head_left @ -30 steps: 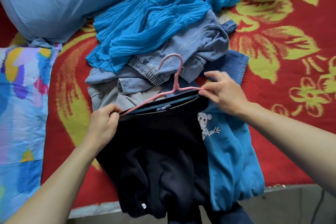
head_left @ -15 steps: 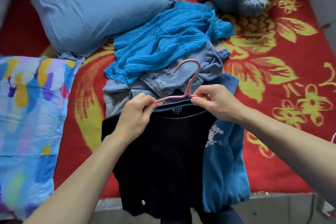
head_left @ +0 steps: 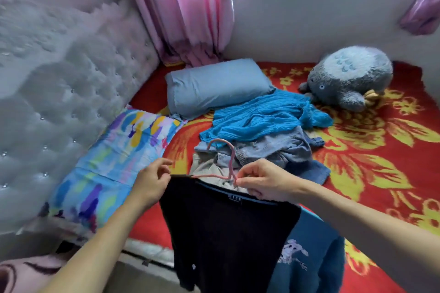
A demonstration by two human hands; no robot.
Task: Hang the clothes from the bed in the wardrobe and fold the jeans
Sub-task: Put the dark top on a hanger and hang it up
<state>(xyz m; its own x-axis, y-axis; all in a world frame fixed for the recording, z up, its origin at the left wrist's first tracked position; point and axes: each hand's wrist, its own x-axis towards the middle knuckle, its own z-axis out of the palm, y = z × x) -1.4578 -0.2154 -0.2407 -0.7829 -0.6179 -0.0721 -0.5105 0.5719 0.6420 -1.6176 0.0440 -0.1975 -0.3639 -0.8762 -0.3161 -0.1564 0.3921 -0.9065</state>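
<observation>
The black shirt [head_left: 226,233] is held up on the pink hanger [head_left: 230,162] at the bed's [head_left: 371,164] 6 o'clock edge. The left hand [head_left: 152,183], shifted outward since half a second ago, is pinched on the shirt's shoulder. The hanger's neck is pinched by the right hand [head_left: 264,181]. The jeans [head_left: 276,150] are heaped at the hanger's 1 o'clock.

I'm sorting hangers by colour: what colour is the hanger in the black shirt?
Pink. The hanger shows best in the head view, poking out of the black shirt.

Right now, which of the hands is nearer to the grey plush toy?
Right. The right hand pinches the pink hanger, below and left of the grey plush toy in the picture. The left hand pinches the black shirt farther left.
</observation>
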